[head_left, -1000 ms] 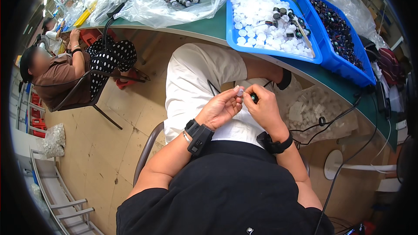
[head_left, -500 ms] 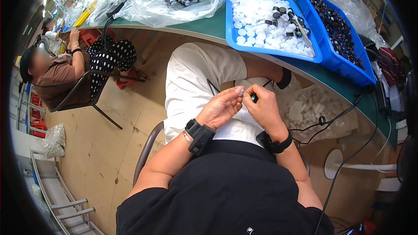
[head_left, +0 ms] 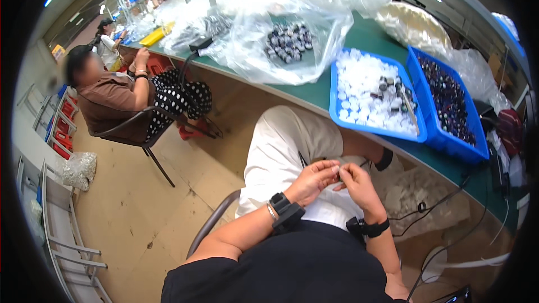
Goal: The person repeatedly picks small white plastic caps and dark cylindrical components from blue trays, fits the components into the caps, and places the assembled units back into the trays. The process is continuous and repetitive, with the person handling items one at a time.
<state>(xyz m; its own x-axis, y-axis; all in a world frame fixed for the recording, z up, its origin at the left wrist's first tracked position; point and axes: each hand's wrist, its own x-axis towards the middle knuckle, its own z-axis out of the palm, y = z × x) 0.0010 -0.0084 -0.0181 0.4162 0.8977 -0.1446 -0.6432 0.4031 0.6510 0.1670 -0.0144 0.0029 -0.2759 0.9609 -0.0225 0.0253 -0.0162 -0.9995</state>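
My left hand point(head_left: 314, 180) and my right hand point(head_left: 358, 185) meet over my lap, fingertips pinched together on a small pale part point(head_left: 336, 169) that is mostly hidden between them. Both wrists wear black bands. I sit in light trousers point(head_left: 286, 151) below the edge of a green table point(head_left: 365, 39). On the table in front of me stands a blue tray point(head_left: 336, 113) of several white caps with a few dark pieces, and beside it on the right a second blue tray point(head_left: 455, 140) of dark parts.
Clear plastic bags point(head_left: 292, 39) with dark small parts lie on the table to the left. A seated person in a brown top point(head_left: 118, 98) works at the same table farther left. Cables point(head_left: 443, 202) hang under the table edge at right. A metal rack point(head_left: 62, 235) stands at lower left.
My head has moved, so the table and trays sit a little lower and closer. Both hands stay together over my lap, still working the small part.
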